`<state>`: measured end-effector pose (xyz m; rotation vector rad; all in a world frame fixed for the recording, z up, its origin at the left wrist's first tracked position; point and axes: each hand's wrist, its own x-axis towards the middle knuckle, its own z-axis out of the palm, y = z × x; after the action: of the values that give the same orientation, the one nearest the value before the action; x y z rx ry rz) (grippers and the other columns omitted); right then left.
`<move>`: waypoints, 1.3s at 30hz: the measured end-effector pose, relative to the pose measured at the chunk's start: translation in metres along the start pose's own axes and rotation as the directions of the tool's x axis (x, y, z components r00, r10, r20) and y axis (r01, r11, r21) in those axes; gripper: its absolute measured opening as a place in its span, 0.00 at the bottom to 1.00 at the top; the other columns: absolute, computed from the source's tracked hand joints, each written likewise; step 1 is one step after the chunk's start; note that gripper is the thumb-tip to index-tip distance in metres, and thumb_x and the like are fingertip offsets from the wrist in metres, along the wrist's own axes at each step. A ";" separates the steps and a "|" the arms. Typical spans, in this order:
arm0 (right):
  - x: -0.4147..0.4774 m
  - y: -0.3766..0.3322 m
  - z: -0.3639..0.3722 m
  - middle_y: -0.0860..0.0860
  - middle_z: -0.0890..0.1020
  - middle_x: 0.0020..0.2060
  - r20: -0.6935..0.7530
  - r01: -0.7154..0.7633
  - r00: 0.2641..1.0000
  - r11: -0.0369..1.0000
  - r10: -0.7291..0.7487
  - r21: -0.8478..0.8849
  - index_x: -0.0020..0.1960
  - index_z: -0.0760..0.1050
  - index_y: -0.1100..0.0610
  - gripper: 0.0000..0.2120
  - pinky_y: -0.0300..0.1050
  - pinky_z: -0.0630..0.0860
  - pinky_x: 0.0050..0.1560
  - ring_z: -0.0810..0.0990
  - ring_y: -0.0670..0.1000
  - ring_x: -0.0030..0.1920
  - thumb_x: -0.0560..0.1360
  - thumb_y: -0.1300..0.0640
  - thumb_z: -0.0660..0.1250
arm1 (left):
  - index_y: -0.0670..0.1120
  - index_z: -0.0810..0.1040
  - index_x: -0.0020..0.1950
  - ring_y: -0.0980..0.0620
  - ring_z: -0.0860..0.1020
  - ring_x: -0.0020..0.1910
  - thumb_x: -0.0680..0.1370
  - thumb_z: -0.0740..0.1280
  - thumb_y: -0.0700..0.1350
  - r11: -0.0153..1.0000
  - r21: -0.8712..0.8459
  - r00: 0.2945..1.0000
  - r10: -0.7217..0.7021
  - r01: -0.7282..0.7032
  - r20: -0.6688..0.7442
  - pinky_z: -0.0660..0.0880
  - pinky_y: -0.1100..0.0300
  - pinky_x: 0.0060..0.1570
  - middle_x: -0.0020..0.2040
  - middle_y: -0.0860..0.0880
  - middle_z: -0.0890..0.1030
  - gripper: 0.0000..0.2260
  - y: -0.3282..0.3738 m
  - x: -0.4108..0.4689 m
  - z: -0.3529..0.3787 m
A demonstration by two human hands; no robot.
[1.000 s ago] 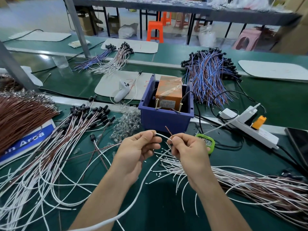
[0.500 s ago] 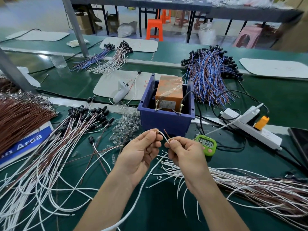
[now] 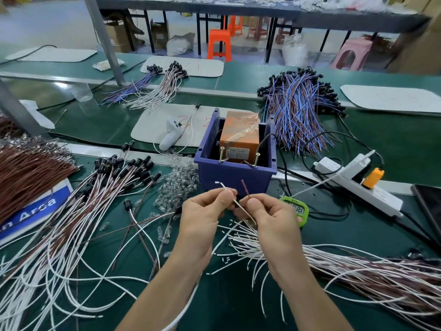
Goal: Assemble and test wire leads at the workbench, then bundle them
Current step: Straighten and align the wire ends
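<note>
left hand (image 3: 202, 216) pinches white wire (image 3: 223, 186), tip toward 10 o'clock | right hand (image 3: 269, 218) pinches brown wire (image 3: 244, 187), tip toward 11 o'clock

Bench covering, dark green mat (image 3: 405, 149): matt, with a faint sheen under the lights. Square blue plastic bin (image 3: 235, 180): smooth, semi-matt. Orange rectangular box (image 3: 239, 132) inside it: wrapped in glossy, wrinkled clear film. Two brass-coloured metal screws (image 3: 222, 155) at its front: bright. Thin white wire lead (image 3: 223, 185) and thin brown wire lead (image 3: 244, 187): smooth plastic insulation. Heap of small clear bulbs (image 3: 176, 185): glassy, glinting. Long white plastic power strip (image 3: 372, 191): smooth, slightly glossy.
</note>
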<state>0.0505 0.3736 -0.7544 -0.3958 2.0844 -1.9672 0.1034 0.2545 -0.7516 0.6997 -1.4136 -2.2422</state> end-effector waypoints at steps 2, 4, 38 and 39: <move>0.002 -0.002 -0.007 0.46 0.87 0.36 -0.136 0.060 0.988 0.994 -0.072 -0.089 0.43 0.84 0.46 0.14 0.32 0.76 0.39 0.83 0.42 0.35 0.81 0.60 0.66 | 0.46 0.87 0.43 0.54 0.85 0.37 0.77 0.73 0.45 0.997 0.077 0.997 0.016 -0.011 -0.071 0.77 0.68 0.34 0.43 0.47 0.88 0.06 0.003 0.006 -0.001; 0.007 -0.005 -0.016 0.49 0.86 0.34 -0.152 0.081 0.984 0.992 -0.096 -0.102 0.43 0.84 0.49 0.13 0.37 0.78 0.38 0.83 0.45 0.35 0.82 0.61 0.66 | 0.46 0.84 0.46 0.51 0.85 0.35 0.81 0.70 0.44 0.995 0.105 0.994 0.006 0.005 -0.111 0.77 0.65 0.31 0.43 0.44 0.88 0.06 0.007 0.013 -0.004; 0.053 -0.029 -0.050 0.45 0.82 0.28 0.011 0.233 0.965 0.833 -0.263 -0.502 0.38 0.80 0.47 0.09 0.50 0.79 0.34 0.77 0.46 0.27 0.76 0.57 0.73 | 0.55 0.86 0.34 0.55 0.74 0.21 0.75 0.75 0.40 0.920 0.392 0.951 0.145 -0.027 -0.273 0.68 0.65 0.21 0.31 0.48 0.85 0.13 0.018 0.042 -0.007; 0.053 -0.028 -0.050 0.45 0.82 0.28 0.012 0.234 0.964 0.830 -0.265 -0.506 0.38 0.80 0.47 0.09 0.49 0.78 0.35 0.78 0.47 0.28 0.76 0.57 0.73 | 0.54 0.86 0.34 0.55 0.74 0.21 0.75 0.75 0.40 0.922 0.387 0.952 0.139 -0.024 -0.272 0.69 0.65 0.22 0.31 0.47 0.85 0.12 0.017 0.043 -0.006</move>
<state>-0.0158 0.3997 -0.7229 -0.7528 2.6999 -1.5303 0.0740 0.2186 -0.7465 1.0299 -1.6999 -1.7216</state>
